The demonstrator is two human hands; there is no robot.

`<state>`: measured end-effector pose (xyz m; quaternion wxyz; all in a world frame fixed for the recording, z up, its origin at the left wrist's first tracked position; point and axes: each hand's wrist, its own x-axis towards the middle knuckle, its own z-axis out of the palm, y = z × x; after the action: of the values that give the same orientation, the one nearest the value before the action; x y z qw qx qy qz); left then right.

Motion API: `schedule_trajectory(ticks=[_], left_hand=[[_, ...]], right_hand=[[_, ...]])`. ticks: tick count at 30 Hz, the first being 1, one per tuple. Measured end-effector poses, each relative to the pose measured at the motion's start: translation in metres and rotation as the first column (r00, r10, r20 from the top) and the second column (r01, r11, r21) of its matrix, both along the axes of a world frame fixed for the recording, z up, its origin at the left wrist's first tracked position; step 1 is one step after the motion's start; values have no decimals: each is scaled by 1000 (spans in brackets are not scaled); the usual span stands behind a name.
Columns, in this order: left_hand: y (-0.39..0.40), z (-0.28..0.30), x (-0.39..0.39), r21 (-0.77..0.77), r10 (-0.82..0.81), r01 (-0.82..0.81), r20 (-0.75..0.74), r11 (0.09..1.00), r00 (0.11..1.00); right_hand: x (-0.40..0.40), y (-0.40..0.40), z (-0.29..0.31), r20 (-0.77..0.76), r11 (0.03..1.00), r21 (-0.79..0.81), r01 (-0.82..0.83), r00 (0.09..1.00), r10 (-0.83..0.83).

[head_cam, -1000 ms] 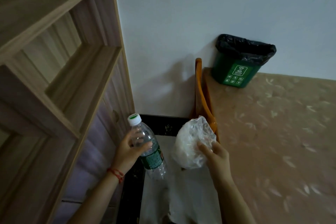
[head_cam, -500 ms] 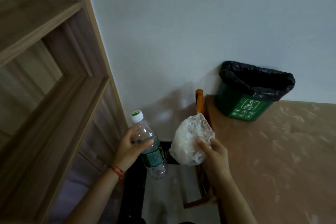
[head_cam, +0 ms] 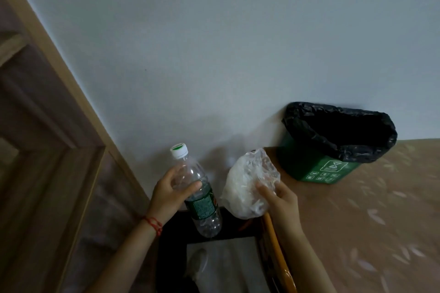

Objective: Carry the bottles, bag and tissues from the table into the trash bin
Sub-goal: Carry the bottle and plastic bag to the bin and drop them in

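**Both hands full, bin getting closer**

Compared with half a second back, the view is tipping up and the trash bin is looking bigger and nearer, sitting further right in the shot. The shelf unit on the left is sliding mostly out of frame. The hands themselves are keeping about the same pose as before.

Nearest the camera, the desk (head_cam: pixel 171 257) is showing as a dark edge at the bottom with a pale sheet lying on it. Something small is sitting on that sheet, but it's too dim and blurry to call. An orange chair back (head_cam: pixel 277 252) is poking up just right of it, cut off by the bottom edge.

Counting stuff: one bottle, one bag, one bin, two hands.

The left hand (head_cam: pixel 170 194) is wrapping its grip round the upper part of the clear bottle (head_cam: pixel 197 194), fingers curled over the shoulder, white cap tilted up and to the left, green label below the fingers. A red string is sitting on that wrist.

The right hand (head_cam: pixel 279 200) is holding the crumpled clear bag (head_cam: pixel 247 184) from the right side, grip closed on it, with something whitish inside that I can't make out. Bag and bottle are both up in the air, side by side, not touching.

Further off, the green trash bin (head_cam: pixel 316 169) with a black liner is standing on the brown patterned floor (head_cam: pixel 357 221) against the white wall (head_cam: pixel 214 54). Its inside is just black.
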<state>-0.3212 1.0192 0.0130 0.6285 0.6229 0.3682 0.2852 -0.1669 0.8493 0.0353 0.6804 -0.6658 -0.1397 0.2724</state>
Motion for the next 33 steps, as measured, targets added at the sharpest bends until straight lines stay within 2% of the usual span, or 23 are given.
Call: schedule_trajectory(ticks=[5,9,18,26,33], left_hand=[[58,6,44,14,-167,168,-42,986,985],[82,15,85,-5,-316,316,-12,949,949],[83,20,166,-2,-630,630,-21,777,776],[55,24,214,29,-769,771,-57,637,637],[41,34,230,55,-797,801,-82,596,599]], right_hand=[[18,30,2,-54,986,33,164,985,-162],[26,34,6,-43,956,46,290,957,-288],[31,0,19,-43,804,47,592,806,-591],[38,-29,22,-45,716,48,697,717,-695],[59,-40,32,-6,702,41,711,702,-712]])
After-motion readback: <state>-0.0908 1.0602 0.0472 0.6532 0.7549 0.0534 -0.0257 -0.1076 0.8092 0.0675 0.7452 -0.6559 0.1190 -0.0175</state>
